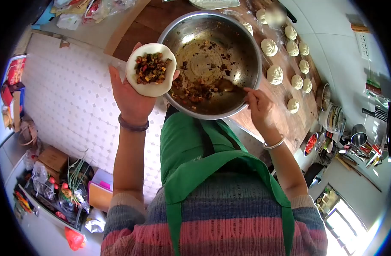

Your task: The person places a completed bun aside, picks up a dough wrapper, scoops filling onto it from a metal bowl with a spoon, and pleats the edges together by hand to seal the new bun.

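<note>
A round dough wrapper (131,81) rests on the upturned palm of my left hand (137,104), with a heap of chopped filling (150,68) in its middle. My left fingers support it from below and are mostly hidden. Close beside it is a large steel bowl (255,64) with leftover chopped filling (195,90) toward its near side. My right hand (260,106), at the bowl's right rim, is closed on the handle of a spoon (224,85). The spoon's head sits low in the bowl among the filling.
Several pleated buns (275,74) stand on the wooden table (295,117) to the right. Plastic bags (93,10) lie at the upper left. A bowl of red pieces (310,143) and kitchen utensils are at the right. Vegetables and boxes (53,160) stand at the lower left.
</note>
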Available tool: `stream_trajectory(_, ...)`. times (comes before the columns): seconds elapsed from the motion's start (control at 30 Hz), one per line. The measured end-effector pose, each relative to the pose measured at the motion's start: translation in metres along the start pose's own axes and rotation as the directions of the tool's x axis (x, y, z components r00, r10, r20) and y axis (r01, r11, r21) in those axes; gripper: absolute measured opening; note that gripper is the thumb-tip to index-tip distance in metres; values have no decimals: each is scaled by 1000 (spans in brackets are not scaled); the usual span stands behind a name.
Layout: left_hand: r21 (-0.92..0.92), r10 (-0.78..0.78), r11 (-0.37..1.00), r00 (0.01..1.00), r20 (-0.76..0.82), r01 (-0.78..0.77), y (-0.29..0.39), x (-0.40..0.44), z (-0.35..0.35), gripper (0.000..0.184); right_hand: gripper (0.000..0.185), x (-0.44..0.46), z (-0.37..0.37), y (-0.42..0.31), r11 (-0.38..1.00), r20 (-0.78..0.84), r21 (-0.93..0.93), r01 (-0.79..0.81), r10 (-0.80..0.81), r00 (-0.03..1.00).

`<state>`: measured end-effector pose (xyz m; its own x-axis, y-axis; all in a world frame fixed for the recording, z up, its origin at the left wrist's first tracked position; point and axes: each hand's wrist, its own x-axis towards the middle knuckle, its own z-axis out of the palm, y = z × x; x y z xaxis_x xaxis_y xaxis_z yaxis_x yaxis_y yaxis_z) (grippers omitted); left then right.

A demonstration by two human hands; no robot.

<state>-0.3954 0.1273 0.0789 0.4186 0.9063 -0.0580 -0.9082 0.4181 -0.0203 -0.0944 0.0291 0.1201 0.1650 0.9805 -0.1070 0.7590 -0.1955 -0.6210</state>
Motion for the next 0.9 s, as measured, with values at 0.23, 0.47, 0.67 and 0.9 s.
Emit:
stream_trajectory(0.23, -14, 4, 1000, 1000, -6, -5, -2, -1, -5, 81, 27, 15, 43, -19, 798, 301, 445, -405, 293, 908)
stream_trajectory(0.47, 157, 83, 987, 967, -241, -45, -7, 2, 16, 81, 31, 50, 77, -19, 472, 455, 696, -541, 292, 841)
stream_trajectory(0.67, -3, 42, 999, 999, 25, -42, 15, -2, 1, 82, 31, 61, 78, -16, 264, 511, 787, -558, 228, 828)
stream_trajectory(0.9, 345, 193, 937, 910, -367, -60, 10, 10, 37, 81, 30, 66, 39, -13, 285, 388, 851, -441, 224, 894)
